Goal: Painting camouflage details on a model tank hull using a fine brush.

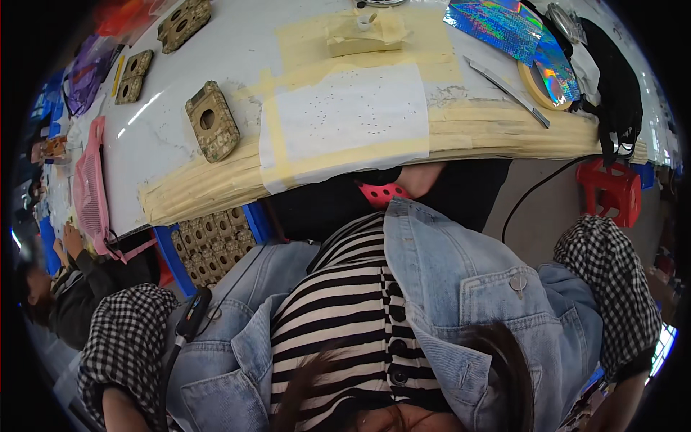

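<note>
Tape (273, 133) pins white paper (353, 108) at the edge of the table (173, 158), presumably to keep it flat. A camouflage case (217, 135) lies left of the paper, perhaps for easy reach; a metal tool (507, 92) lies right. Both hands are out of view, so I cannot tell their grip.

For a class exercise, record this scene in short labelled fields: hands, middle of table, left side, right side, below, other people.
Hands: both of the wearer's hands out of view; checked sleeves and bare forearms at the lower corners
Middle of table: white paper sheet with small dark marks, yellow tape along its near edge
Left side: three camouflage cases, lying apart
Right side: slim metal tool, tape roll, shiny rainbow sheets
Below: blue crate of similar cases, left; red stool, right
Other people: one person, far left
</note>
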Demonstrator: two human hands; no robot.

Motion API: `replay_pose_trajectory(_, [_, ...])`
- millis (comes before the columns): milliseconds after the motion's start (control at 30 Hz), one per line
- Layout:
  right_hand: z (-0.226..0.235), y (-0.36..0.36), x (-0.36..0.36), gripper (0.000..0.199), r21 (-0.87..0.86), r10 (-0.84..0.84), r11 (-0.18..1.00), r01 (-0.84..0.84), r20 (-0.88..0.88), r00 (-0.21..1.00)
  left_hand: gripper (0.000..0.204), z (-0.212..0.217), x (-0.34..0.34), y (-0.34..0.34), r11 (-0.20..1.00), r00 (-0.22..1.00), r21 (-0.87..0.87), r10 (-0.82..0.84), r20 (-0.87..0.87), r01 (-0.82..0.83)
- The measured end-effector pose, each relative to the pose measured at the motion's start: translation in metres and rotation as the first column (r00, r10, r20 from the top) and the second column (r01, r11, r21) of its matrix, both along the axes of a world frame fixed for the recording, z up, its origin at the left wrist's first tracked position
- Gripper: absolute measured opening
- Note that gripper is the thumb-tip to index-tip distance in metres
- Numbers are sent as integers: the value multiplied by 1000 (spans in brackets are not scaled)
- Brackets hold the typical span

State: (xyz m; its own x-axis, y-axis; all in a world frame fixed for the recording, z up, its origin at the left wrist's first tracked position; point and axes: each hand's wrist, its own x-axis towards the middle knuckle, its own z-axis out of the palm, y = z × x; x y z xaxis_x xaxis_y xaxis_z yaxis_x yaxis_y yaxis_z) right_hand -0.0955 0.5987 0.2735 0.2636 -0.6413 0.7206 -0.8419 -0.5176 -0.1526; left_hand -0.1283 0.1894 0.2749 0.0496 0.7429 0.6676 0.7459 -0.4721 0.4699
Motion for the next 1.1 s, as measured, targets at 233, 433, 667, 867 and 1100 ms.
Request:
replay_pose_trajectory(233, [49, -27, 45, 28, 304, 14, 933, 193, -567, 824, 10, -6, -1, 20, 996, 996, 21, -83, 6, 83])
replay_pose_trajectory(433, [27, -36, 30, 24, 248, -67, 948, 201, -460, 885, 11, -15, -13, 13, 981, 991, -148, -116, 62, 124])
replay_pose_trajectory(667, [2, -27, 8, 19, 208, -65, 969, 134, -307, 949, 12, -20, -16, 15, 966, 989, -227, -101, 110, 124])
replay_pose_trajectory(867, [-6, -24, -1, 15, 193, -78, 973, 130, -255, 964, 14, -19, -19, 15, 952, 987, -271, -110, 119, 139])
replay_pose_trajectory(1100, [-13, -20, -6, 10, 173, -90, 977, 126, -206, 975, 16, -17, -23, 17, 925, 985, -354, -97, 142, 142])
